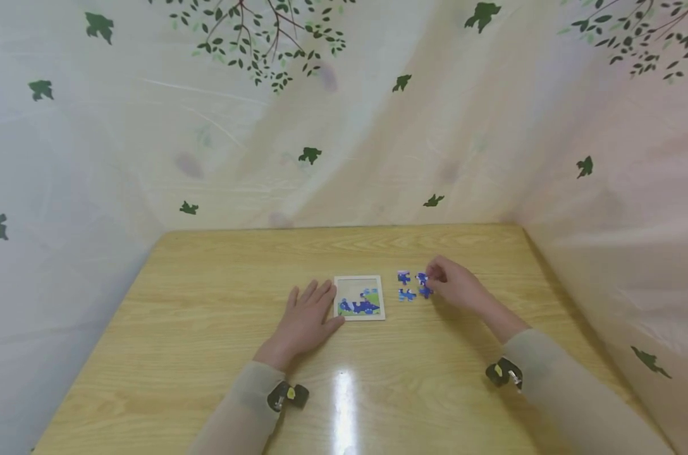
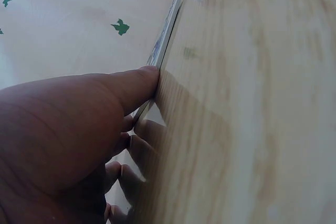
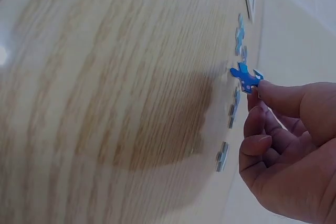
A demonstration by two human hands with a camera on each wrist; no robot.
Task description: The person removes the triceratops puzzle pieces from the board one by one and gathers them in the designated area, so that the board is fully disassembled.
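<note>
A small wooden-framed puzzle board (image 1: pixel 359 297), partly filled with blue and green pieces, lies in the middle of the table. My left hand (image 1: pixel 310 309) lies flat on the table at the board's left side, fingers straight, its thumb (image 2: pixel 137 85) touching the board's edge (image 2: pixel 164 43). To the right of the board are a few loose blue puzzle pieces (image 1: pixel 405 285). My right hand (image 1: pixel 454 284) is among them and pinches one blue puzzle piece (image 3: pixel 244 78) between thumb and forefinger, just off the tabletop.
The light wooden table (image 1: pixel 207 303) stands in a corner of pale curtains printed with green leaves (image 1: pixel 310 155), close behind and on both sides. More loose pieces (image 3: pixel 223 157) lie under my right hand. A glare spot (image 1: pixel 344 392) sits near the front edge.
</note>
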